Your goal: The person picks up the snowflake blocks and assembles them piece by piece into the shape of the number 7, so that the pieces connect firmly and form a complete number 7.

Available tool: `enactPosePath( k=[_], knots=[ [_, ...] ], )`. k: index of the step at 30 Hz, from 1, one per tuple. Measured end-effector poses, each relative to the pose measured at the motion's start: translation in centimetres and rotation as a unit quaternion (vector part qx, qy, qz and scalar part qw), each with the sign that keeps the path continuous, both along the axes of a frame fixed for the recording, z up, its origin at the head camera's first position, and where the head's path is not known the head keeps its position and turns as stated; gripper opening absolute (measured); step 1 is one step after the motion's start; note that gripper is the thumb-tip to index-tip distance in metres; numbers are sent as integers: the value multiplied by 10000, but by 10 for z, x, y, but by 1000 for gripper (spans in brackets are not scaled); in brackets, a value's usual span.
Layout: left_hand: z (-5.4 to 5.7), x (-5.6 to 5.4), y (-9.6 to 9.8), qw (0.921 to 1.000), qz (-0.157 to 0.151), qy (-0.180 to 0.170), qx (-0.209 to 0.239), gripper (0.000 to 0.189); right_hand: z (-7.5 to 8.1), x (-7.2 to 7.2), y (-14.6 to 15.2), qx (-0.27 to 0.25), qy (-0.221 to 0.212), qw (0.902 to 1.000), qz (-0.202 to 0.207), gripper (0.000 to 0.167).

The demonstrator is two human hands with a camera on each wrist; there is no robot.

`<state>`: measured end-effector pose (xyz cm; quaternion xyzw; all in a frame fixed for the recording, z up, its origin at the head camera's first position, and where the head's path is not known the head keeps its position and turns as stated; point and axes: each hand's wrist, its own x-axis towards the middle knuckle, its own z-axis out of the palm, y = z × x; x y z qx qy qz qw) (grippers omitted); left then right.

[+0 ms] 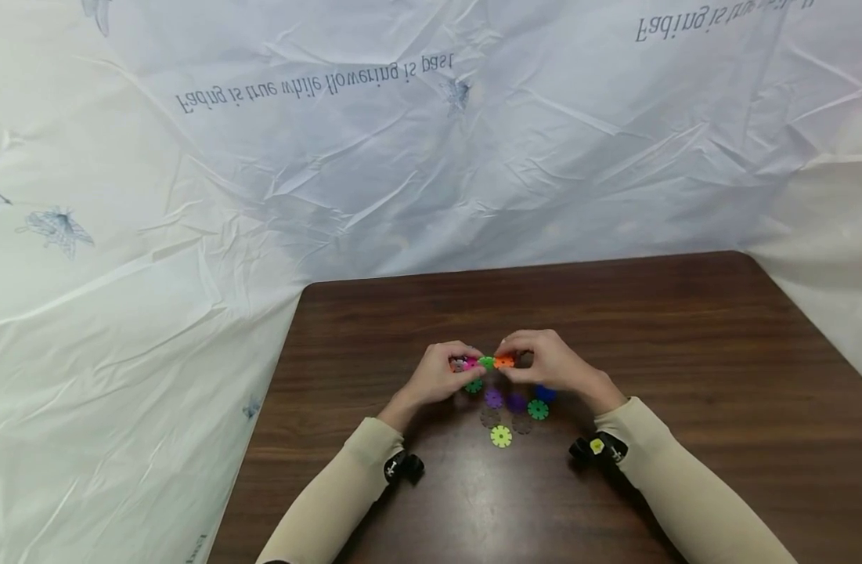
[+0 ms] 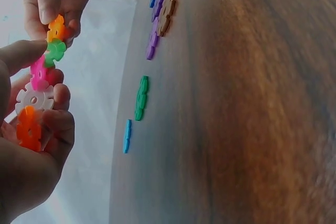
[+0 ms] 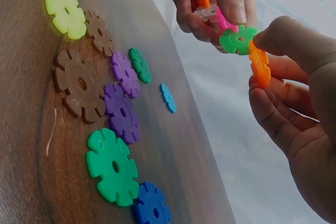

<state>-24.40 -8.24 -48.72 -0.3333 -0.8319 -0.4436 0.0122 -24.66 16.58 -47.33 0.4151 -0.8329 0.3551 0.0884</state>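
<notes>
Both hands hold a short chain of notched plastic connector discs up in front of me. Going along it in the left wrist view are an orange disc [image 2: 29, 129], a white disc [image 2: 34, 98], a pink disc [image 2: 38, 72], a green disc [image 2: 55, 52] and a second orange disc [image 3: 259, 64]. My left hand [image 1: 438, 374] grips the chain around its white and pink discs, thumb near the green one. With thumb and fingers, my right hand [image 1: 553, 364] pinches the far orange disc, which meets the green disc's edge.
Loose discs lie on the brown wooden table [image 1: 684, 337] below the hands: yellow-green [image 3: 65, 11], brown [image 3: 79, 85], purple [image 3: 122, 113], green [image 3: 111, 166], dark blue [image 3: 152, 203] and light blue [image 3: 167, 98]. White printed sheeting [image 1: 402, 172] hangs behind the table.
</notes>
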Motion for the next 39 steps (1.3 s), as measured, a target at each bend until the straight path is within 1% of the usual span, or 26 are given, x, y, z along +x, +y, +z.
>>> enactPosePath(
  k=[4,18,23,27,31,35,39],
  knots=[
    [0,0,0,10000,15,32,-48,21,0,1,0,-32,11,10000,-15,16],
    [1,0,3,9999,69,96,90,18,-2,2,0,-261,6,9996,-47,16],
    [1,1,5,9998,114,13,134,17,-3,2,0,-264,22,9996,-88,16],
    [0,1,5,9997,167,12,157,16,-3,2,-1,-304,9,9995,-107,16],
    [0,0,5,9996,200,45,185,16,-4,2,-2,-353,-31,9993,-99,17],
    [0,0,5,9994,193,192,231,16,-6,2,-3,-435,-19,9990,-106,18],
    [0,0,5,9992,229,235,214,14,-7,1,-6,-516,-12,9986,-79,20]
  ],
)
